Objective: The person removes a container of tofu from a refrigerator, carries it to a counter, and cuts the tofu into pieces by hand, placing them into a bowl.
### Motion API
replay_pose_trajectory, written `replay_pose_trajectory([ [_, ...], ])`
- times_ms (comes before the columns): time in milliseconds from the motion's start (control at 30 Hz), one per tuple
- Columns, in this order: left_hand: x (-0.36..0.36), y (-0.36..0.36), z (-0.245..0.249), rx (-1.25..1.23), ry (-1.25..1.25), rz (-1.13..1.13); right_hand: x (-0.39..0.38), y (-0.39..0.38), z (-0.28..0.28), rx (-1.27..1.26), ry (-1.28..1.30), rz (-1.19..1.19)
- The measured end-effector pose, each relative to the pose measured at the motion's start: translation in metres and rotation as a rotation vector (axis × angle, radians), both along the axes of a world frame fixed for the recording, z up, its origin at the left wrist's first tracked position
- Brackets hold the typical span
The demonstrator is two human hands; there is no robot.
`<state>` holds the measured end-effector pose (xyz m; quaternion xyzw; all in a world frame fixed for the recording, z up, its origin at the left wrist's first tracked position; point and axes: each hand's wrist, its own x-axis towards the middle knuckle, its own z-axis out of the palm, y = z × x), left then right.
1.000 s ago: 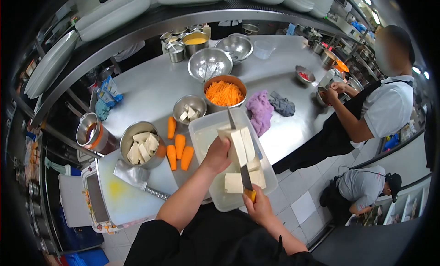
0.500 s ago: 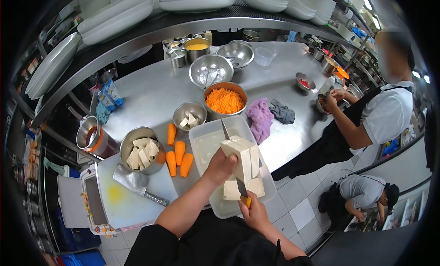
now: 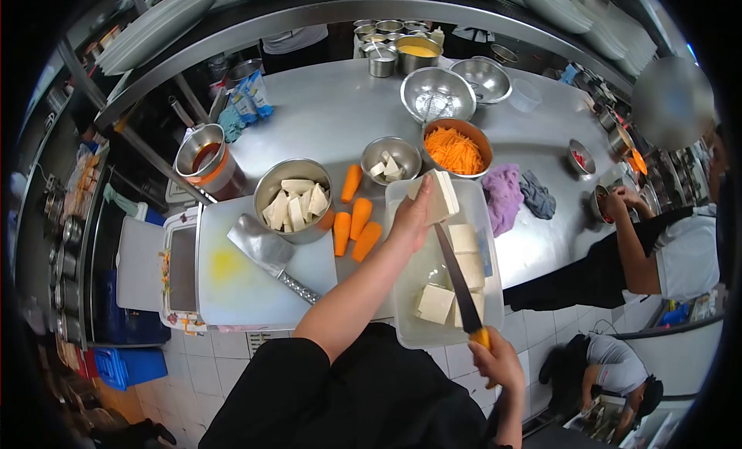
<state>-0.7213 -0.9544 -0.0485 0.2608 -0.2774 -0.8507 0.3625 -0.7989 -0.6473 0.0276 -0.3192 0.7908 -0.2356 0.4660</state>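
My left hand (image 3: 413, 212) is wrapped round a pale block of tofu (image 3: 440, 195), held up over the far end of a clear plastic tub (image 3: 408, 335). In my right hand (image 3: 498, 361) is a long knife (image 3: 461, 283) by its yellow handle; the blade slants across the tub, its tip just below the held tofu. More tofu blocks (image 3: 435, 304) lie in the tub, some partly behind the blade. Left of the tub are several peeled carrots (image 3: 360, 218), a small bowl with white pieces (image 3: 392, 159) and a pot of cut tofu wedges (image 3: 295, 207).
A cleaver (image 3: 267, 252) rests on the white cutting board (image 3: 224, 290) at left. Grated carrot (image 3: 456, 151) fills a pot beyond the tub. Purple (image 3: 502, 198) and grey cloths (image 3: 537, 195) lie to its right. One co-worker (image 3: 665, 244) stands at right; another (image 3: 614, 364) bends low.
The knife has come out of the tofu and down to the right. Cut tofu pieces now lie in the tub, and my left hand holds a smaller portion. The view has swung left.
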Motion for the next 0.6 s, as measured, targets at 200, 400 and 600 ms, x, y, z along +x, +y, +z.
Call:
replay_pose_trajectory([
  [200, 0.032, -0.008, 0.001, 0.159, 0.208, -0.067, -0.021, 0.029, -0.013, -0.164, -0.153, -0.126],
  [400, 0.034, 0.002, -0.003, 0.231, 0.255, 0.059, 0.022, -0.033, -0.03, -0.412, 0.08, -0.074],
  [600, 0.056, 0.001, 0.012, 0.168, 0.219, 0.234, 0.053, -0.079, -0.029, -0.559, 0.332, 0.119],
])
